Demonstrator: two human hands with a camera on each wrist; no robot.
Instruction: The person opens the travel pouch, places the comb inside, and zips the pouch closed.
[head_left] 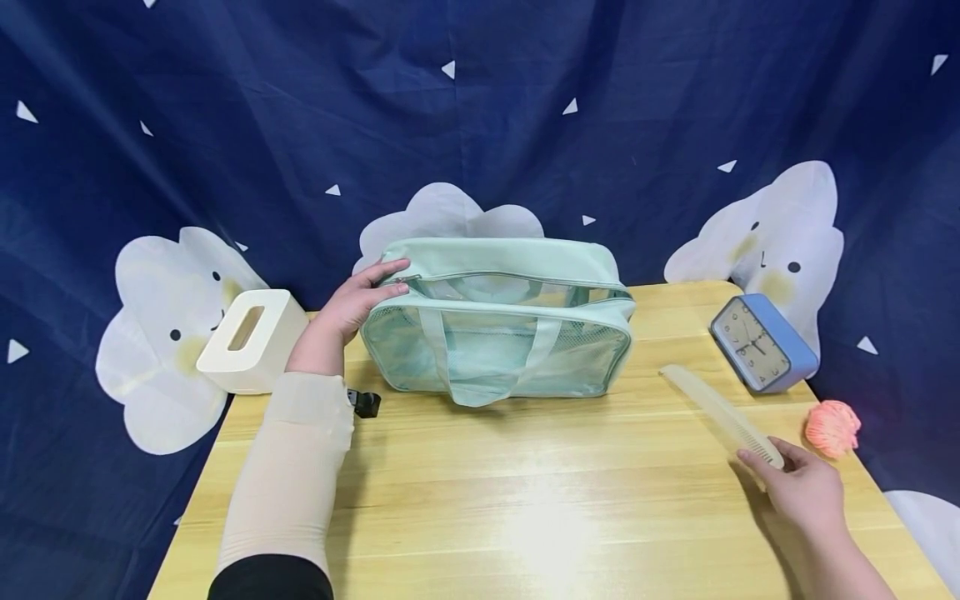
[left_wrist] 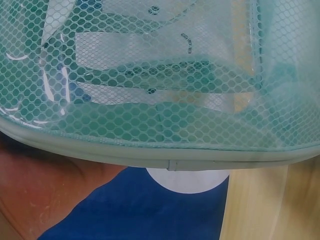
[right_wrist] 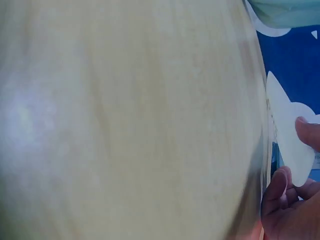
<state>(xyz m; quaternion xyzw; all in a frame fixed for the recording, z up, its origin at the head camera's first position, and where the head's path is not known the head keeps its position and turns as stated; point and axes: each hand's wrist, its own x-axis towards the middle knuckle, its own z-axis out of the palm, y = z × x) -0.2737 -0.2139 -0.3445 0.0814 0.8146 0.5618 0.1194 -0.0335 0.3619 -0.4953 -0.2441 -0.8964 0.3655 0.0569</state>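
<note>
- Bench [head_left: 540, 475]: its bare foreground is spread before the bag, and lateral room for moving is offered there; it is bounded on the right by a slanting edge.
- Right grip [head_left: 806, 492]: the near end of the comb is pinched between thumb and fingers, close to the bench's right side.
- Comb [head_left: 716, 412]: it is held slantwise, its far end directed inward; whether that tip touches the bench cannot be told.
- Pink ornament [head_left: 832, 429]: it is placed by the right edge, just beyond the right grip, so outward room is narrow.
- Blue clock [head_left: 765, 343]: it is stood near the far right corner, close beside the comb; a leftward path would be judged safer.
- White box [head_left: 281, 342]: it is set at the far left, its slot uppermost, and the left arm is hemmed by it.
- Bag [head_left: 495, 313]: it is stood upright at the back centre, its zip parted along the top; the step in hand is judged to be holding the comb while the bag is steadied. For the next move, a lift over the front rim would be called for.
- Left grip [head_left: 354, 302]: it is laid, fingers extended, upon the bag's upper left corner.
- Curtain [head_left: 487, 108]: the bench is backed by it.
</note>
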